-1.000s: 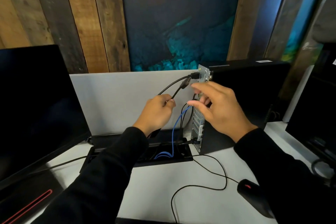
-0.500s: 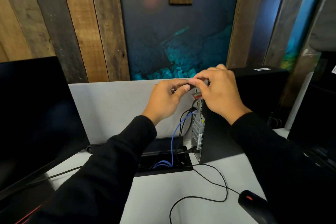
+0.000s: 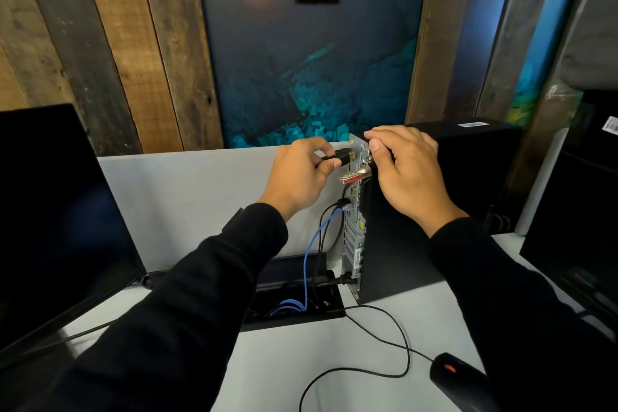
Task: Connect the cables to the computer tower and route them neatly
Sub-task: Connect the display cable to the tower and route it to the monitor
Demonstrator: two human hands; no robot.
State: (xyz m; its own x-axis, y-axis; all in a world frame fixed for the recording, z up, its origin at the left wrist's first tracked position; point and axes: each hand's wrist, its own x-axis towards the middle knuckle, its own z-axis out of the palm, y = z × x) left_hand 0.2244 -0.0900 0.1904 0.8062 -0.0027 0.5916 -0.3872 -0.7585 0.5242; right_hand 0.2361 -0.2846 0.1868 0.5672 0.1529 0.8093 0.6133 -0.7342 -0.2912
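A black computer tower (image 3: 401, 244) stands upright on the white desk, its metal rear panel (image 3: 355, 231) facing left. My left hand (image 3: 301, 177) pinches a black cable plug (image 3: 342, 156), its gold tip just left of the panel's top. My right hand (image 3: 406, 174) rests on the tower's top rear corner, thumb down against the panel edge. A silver connector (image 3: 356, 174) sticks out of the panel below the plug. A blue cable (image 3: 311, 244) and black cables (image 3: 322, 227) run from the panel down into the desk opening (image 3: 294, 308).
A dark monitor (image 3: 57, 211) stands at the left. A black mouse (image 3: 458, 378) lies at the lower right, its thin cable (image 3: 384, 344) looping over the desk. A grey divider panel (image 3: 187, 204) runs behind the desk. Another dark unit (image 3: 582, 211) stands at the right.
My left hand has drawn the black plug a little left, away from my right hand, so its gold tip shows. My right hand has settled on the tower's top corner.
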